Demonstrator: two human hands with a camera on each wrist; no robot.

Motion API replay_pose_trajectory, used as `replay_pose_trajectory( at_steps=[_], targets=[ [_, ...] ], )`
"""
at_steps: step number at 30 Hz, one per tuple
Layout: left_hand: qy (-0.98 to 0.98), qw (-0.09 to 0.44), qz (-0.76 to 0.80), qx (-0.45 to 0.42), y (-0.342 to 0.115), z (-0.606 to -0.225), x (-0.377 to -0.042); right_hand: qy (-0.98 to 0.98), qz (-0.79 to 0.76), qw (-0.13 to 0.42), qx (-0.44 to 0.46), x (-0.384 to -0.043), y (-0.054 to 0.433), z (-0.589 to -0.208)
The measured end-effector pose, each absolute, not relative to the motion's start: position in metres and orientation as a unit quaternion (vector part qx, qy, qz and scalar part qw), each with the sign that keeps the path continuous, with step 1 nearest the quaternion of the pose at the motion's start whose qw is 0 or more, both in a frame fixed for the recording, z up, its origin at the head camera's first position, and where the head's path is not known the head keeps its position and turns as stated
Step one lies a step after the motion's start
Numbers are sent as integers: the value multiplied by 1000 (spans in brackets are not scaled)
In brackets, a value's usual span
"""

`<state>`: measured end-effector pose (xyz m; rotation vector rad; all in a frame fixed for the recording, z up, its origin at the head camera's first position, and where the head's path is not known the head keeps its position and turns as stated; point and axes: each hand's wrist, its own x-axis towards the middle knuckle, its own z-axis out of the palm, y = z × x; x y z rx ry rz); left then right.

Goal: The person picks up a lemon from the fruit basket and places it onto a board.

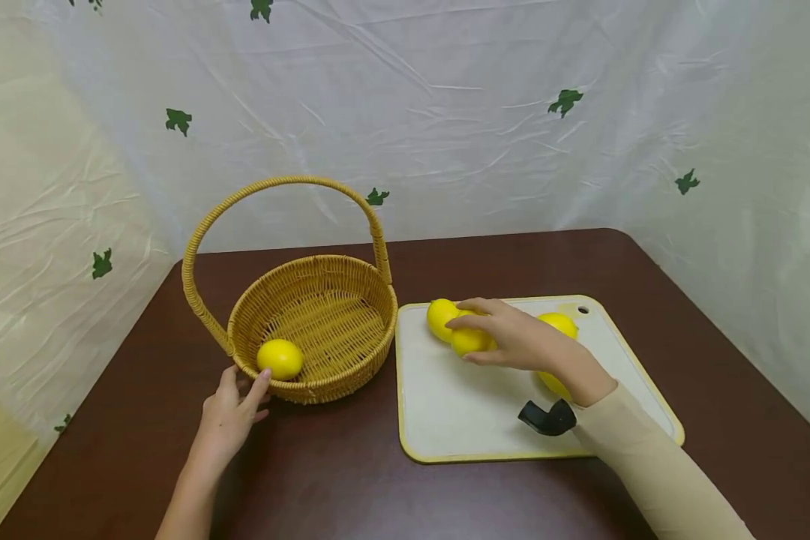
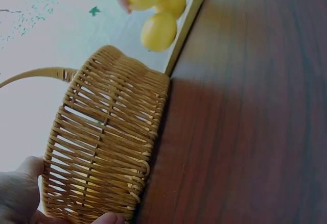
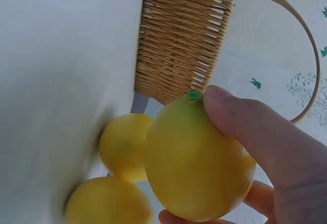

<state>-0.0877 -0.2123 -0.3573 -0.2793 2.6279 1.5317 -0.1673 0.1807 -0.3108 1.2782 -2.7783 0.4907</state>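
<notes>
The right hand pinches an oval yellow lemon above a white, yellow-edged cutting board; the left hand grips a round tan wicker basket (another lemon inside). This looks like lifting; the next move calls for clearing the neighbouring lemon.

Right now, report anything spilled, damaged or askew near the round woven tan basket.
Nothing stands out: one oval yellow lemon sits inside the basket, the right hand grips another lemon, other lemons lie on the yellow-edged white board. No spill or damage shows.
</notes>
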Motion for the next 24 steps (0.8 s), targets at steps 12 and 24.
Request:
replay_pose_trajectory(
  at_steps=[12,24],
  targets=[
    [865,37,494,-84,-214,-359,-87,-900,150,54,406,-145,204,-326],
    [865,36,493,-86,-214,-361,-89,-921,126,-10,370,-141,205,-331]
  ],
)
